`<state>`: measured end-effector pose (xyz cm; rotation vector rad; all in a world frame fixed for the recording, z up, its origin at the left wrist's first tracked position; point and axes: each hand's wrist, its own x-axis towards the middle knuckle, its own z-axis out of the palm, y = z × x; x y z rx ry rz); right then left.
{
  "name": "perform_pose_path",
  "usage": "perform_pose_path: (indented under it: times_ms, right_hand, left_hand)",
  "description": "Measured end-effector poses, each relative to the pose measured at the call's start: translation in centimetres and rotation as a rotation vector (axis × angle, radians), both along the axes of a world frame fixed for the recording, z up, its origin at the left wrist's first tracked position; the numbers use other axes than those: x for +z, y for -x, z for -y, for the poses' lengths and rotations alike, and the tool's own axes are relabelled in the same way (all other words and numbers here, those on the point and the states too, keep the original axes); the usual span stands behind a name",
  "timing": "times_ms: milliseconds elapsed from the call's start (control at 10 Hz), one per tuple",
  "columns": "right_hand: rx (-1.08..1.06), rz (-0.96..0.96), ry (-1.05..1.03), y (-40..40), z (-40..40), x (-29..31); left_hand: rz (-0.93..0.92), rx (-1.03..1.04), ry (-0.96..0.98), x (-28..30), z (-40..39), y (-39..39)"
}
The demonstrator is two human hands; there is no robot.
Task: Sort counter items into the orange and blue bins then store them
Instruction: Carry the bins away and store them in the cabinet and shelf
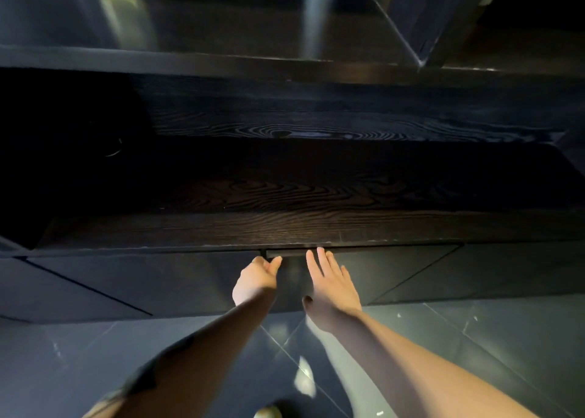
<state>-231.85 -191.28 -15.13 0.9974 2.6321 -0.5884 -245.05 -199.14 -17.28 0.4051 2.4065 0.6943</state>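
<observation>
We look down along both bare forearms toward a dark cabinet. A dark wood-grain surface (285, 224) runs across the middle of the view, lit warmly near its front edge and falling into deep shadow toward the left. Below that edge sit flat dark fronts; the one in the centre, the door (294, 278), shows a narrow gap along its top.

Our left hand (258, 278) is at the top left corner of the door, fingers curled in at the gap with the thumb up beside them; whether the fingers hook behind the edge or only touch it we cannot tell. Our right hand (332, 286) lies flat against the door just beside the left, fingers straight and slightly spread, their tips reaching the gap under the front edge of the surface, thumb hanging out to the side lower down.

Neither the orange bin nor the blue bin shows anywhere, and no counter items show on the surface, so we cannot tell where they are.

Above the surface a second dark ledge (221, 61) crosses the view, with blurred reflections behind it. Below us lies a glossy grey tiled floor (490, 338), and the tip of a shoe (267, 412) shows at the bottom edge.
</observation>
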Motion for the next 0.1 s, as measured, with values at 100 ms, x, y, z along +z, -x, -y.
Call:
perform_pose_path:
  times_ms: [100]
  right_hand:
    - [-0.021, -0.03, 0.015, -1.41, -0.38, 0.66]
  left_hand:
    - [-0.034, -0.069, -0.033, 0.72, 0.48, -1.63]
